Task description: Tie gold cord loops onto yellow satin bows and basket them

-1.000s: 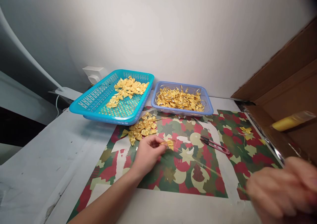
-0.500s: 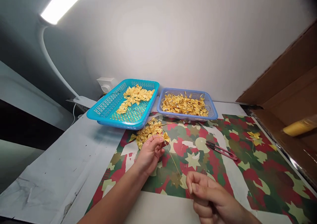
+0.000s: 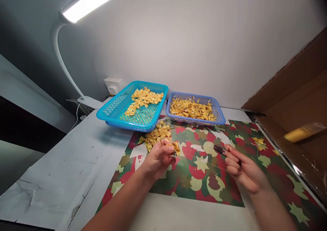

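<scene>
My left hand (image 3: 159, 158) pinches a small yellow satin bow (image 3: 176, 149) with gold cord at it and a tiny shiny piece below, perhaps a bell. From there a thin gold thread (image 3: 204, 162) stretches across to my right hand (image 3: 240, 168). That hand is closed around the thread snips (image 3: 219, 150); their dark blades point left and the pink handle is hidden by the fingers. Just behind my left hand lies a pile of yellow bows (image 3: 158, 134) on the patterned sheet (image 3: 189, 180).
A turquoise basket (image 3: 102, 115) with loose bows stands at the back left. Beside it, a blue-purple basket (image 3: 221, 117) holds bows with gold cords. A lamp (image 3: 60, 54) rises at left. On the right are a lone bow (image 3: 258, 141) and a cardboard box (image 3: 286, 98) containing a yellow roll (image 3: 301, 133).
My right hand has moved up and right from the front edge to the snips and closed on them. The bow now shows at my left fingertips. The view has shifted slightly.
</scene>
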The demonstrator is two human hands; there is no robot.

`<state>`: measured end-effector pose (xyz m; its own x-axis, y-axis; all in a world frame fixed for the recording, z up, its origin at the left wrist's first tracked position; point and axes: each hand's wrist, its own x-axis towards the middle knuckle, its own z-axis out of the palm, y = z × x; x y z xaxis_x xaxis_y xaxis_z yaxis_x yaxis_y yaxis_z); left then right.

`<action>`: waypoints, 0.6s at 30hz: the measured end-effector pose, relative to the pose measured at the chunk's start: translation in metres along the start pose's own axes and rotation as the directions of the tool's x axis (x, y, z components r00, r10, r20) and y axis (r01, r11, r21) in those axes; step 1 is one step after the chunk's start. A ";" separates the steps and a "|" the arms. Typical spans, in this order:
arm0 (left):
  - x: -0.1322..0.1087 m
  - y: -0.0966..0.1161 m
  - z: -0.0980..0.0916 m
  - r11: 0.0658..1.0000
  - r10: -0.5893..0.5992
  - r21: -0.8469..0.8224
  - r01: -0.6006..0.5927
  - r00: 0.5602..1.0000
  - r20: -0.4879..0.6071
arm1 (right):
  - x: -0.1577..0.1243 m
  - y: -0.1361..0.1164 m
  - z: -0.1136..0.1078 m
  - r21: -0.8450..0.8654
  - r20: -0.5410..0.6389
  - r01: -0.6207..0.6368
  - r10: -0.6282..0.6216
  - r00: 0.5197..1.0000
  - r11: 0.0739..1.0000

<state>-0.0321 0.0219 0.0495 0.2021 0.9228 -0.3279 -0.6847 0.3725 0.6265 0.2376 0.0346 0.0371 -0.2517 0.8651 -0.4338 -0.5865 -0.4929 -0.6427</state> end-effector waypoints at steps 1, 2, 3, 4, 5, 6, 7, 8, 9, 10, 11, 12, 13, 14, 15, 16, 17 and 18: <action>0.000 -0.001 0.001 1.000 0.008 0.007 -0.008 1.000 -0.014 | 0.000 -0.002 -0.001 -0.015 -0.003 0.023 -0.023 1.000 1.000; 0.000 -0.002 0.001 1.000 0.011 0.008 -0.011 1.000 -0.021 | 0.000 -0.001 -0.001 -0.039 -0.007 0.040 -0.040 0.999 0.998; 0.000 -0.003 0.002 1.000 0.006 0.005 -0.006 1.000 -0.015 | 0.002 0.002 0.000 -0.073 -0.009 0.050 -0.051 0.999 0.996; 0.000 -0.004 0.002 1.000 -0.007 0.001 0.007 1.000 0.004 | 0.004 0.006 0.001 -0.119 -0.009 0.053 -0.054 0.998 0.991; -0.001 -0.006 0.002 1.000 -0.024 -0.004 0.024 0.999 0.029 | 0.006 0.013 0.003 -0.181 -0.006 0.051 -0.053 0.999 0.982; -0.002 -0.007 0.002 0.999 -0.043 -0.008 0.043 0.998 0.055 | 0.009 0.020 0.006 -0.259 0.002 0.047 -0.048 0.999 0.965; -0.003 -0.009 0.002 0.998 -0.061 -0.011 0.062 0.995 0.078 | 0.013 0.027 0.008 -0.352 0.014 0.043 -0.040 0.999 0.935; -0.003 -0.011 0.002 0.997 -0.079 -0.015 0.081 0.992 0.099 | 0.017 0.034 0.011 -0.453 0.029 0.047 -0.038 0.999 0.890; -0.004 -0.013 0.002 0.995 -0.096 -0.021 0.099 0.988 0.119 | 0.020 0.040 0.013 -0.543 0.055 0.079 -0.059 0.997 0.836; -0.005 -0.015 0.002 0.992 -0.116 -0.030 0.122 0.982 0.146 | 0.024 0.045 0.014 -0.608 0.073 0.129 -0.108 0.992 0.783; -0.007 -0.017 0.002 0.988 -0.140 -0.037 0.149 0.973 0.181 | 0.027 0.049 0.016 -0.641 0.080 0.159 -0.141 0.987 0.751; -0.008 -0.020 0.003 0.982 -0.172 -0.034 0.185 0.959 0.226 | 0.030 0.052 0.016 -0.663 0.086 0.191 -0.180 0.980 0.724; -0.010 -0.023 0.004 0.974 -0.214 -0.018 0.227 0.937 0.278 | 0.032 0.053 0.017 -0.673 0.087 0.217 -0.216 0.973 0.707; -0.012 -0.027 0.005 0.963 -0.257 0.007 0.270 0.909 0.329 | 0.035 0.053 0.017 -0.678 0.085 0.237 -0.246 0.966 0.696; -0.014 -0.031 0.007 0.950 -0.301 0.036 0.310 0.879 0.370 | 0.037 0.053 0.017 -0.685 0.086 0.259 -0.277 0.957 0.681; -0.017 -0.035 0.010 0.938 -0.337 0.062 0.342 0.853 0.399 | 0.039 0.053 0.016 -0.691 0.088 0.280 -0.307 0.948 0.666; -0.020 -0.039 0.013 0.927 -0.364 0.078 0.366 0.832 0.418 | 0.041 0.052 0.017 -0.695 0.088 0.300 -0.336 0.938 0.653; -0.022 -0.043 0.015 0.917 -0.388 0.091 0.389 0.812 0.436 | 0.042 0.052 0.017 -0.698 0.087 0.316 -0.362 0.928 0.642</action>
<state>0.0038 -0.0133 0.0407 0.7346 0.6480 -0.2011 -0.4856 0.7091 0.5112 0.1835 0.0469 -0.0042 -0.0885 0.9895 -0.1145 0.0814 -0.1073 -0.9909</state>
